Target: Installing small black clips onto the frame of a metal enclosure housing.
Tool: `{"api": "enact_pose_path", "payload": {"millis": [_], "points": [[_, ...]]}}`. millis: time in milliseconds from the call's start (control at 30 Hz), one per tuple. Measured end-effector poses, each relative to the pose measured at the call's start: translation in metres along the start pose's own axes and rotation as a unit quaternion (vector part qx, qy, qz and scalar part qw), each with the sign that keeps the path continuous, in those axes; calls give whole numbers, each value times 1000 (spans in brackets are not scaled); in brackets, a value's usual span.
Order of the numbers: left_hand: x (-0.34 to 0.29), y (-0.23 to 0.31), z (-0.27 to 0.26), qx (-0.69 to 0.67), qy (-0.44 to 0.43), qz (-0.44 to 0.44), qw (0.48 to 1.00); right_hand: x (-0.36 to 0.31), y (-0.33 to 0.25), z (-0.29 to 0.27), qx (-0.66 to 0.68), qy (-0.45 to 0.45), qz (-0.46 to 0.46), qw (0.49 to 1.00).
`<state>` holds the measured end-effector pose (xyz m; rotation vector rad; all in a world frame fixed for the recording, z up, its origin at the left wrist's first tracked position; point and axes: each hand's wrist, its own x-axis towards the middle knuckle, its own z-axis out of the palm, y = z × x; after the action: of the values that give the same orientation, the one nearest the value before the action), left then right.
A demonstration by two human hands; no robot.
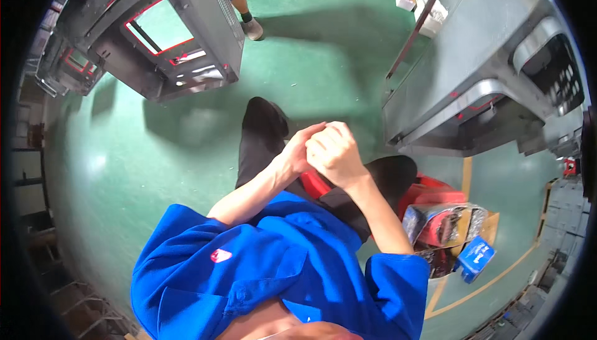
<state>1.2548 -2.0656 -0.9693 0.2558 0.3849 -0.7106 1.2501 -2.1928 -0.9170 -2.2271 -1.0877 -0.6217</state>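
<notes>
A red object [314, 186], partly hidden, is seen between dark trouser legs [261, 144]. Above it, left hand [300, 148] and right hand [336, 153] are curled together — anything clasped cannot be made out. A grey metal cabinet [457, 69] is shown to the right.

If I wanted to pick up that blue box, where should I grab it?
Probably pinch the blue box by its right end, coming from the picture's right: that end has straight edges and faces green floor, while the cardboard carton crowds its upper left.
</notes>
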Motion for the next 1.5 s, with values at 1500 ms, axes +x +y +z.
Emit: {"api": "enact_pose_path", "payload": {"millis": [1500], "points": [[40,-9,4,168,10,60,984,60,167,-93,-405,271,122,864]]}}
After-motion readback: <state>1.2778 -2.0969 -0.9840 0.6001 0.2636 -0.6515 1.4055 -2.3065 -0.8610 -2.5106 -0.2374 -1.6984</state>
